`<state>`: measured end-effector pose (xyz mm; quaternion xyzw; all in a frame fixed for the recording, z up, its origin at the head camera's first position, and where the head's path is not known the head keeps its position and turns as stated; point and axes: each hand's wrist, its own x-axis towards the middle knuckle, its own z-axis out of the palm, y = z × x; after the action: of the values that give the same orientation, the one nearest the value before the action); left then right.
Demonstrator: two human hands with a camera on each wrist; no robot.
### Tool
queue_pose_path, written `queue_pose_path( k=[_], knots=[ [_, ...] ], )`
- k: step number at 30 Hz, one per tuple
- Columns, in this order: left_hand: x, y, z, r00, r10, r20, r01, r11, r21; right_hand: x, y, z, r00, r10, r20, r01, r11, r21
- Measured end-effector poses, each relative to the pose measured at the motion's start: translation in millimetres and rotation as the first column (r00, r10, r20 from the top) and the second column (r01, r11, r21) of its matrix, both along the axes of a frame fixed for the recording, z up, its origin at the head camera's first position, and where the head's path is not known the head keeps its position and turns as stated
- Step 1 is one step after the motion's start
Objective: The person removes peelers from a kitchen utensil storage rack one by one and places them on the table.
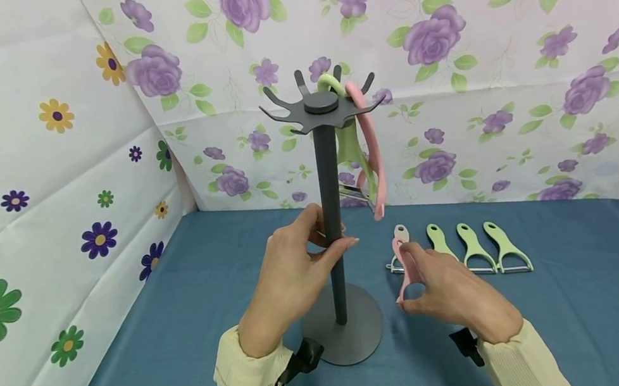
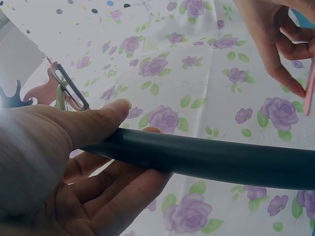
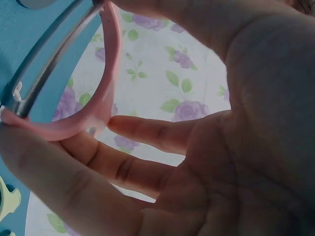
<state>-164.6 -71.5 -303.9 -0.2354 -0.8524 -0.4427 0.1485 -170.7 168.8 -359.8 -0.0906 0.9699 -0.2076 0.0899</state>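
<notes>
A pink peeler (image 1: 407, 266) is in the right hand (image 1: 449, 285), whose thumb and fingers grip it at the forked blade end. A narrow stretch of desk (image 1: 579, 296) separates it from the stand's round base (image 1: 326, 337); just behind it lies a pale pink peeler (image 1: 401, 232), and three green peelers (image 1: 468, 238) line up rightward. The left hand (image 1: 290, 271) wraps loosely round the stand's post (image 1: 328, 178). On its hooks hang a green peeler (image 1: 346, 144) and another pink one (image 1: 371, 141). Flowered cloth (image 1: 449, 107) meets the desk's far edge.
</notes>
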Motion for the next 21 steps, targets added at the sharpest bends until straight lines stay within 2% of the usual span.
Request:
queue_pose_path(
  k=[5, 12, 21],
  knots=[
    [0.4, -0.3, 0.5, 1.000, -0.003, -0.002, 0.003, 1.000, 0.003, 0.9, 2.0, -1.0, 1.000, 0.023, 0.012, -0.023, 1.000, -0.008],
    [0.4, -0.6, -0.3, 1.000, -0.004, 0.000, 0.004, 1.000, 0.002, 0.5, 2.4, -2.0, 0.999, 0.019, 0.048, -0.018, 0.999, -0.029],
    [1.0, -0.3, 1.1, 1.000, -0.004, 0.007, 0.004, 1.000, 0.004, -0.1, 3.2, -4.3, 0.998, 0.042, 0.047, -0.040, 0.998, -0.043]
  ],
)
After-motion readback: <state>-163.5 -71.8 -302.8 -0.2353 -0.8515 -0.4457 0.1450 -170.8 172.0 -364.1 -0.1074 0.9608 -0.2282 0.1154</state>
